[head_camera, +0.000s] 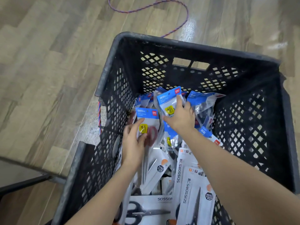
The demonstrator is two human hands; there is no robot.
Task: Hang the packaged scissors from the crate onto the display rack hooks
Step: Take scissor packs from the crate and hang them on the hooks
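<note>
Inside the crate (112, 65), left hand (133, 143) and right hand (181, 117) each gripping scissors packets (148, 120).

Shop: crate (113, 65) of packaged scissors (191, 192)

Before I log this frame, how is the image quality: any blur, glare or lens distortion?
Head view: the black perforated plastic crate bows outward from wide-angle distortion; the lower-left corner is smeared by motion blur; soft glare streaks the wood-look floor and the clear blue-topped scissor packets; both the left hand and right hand are fairly sharp; lighting is even, shadows faint.
</note>
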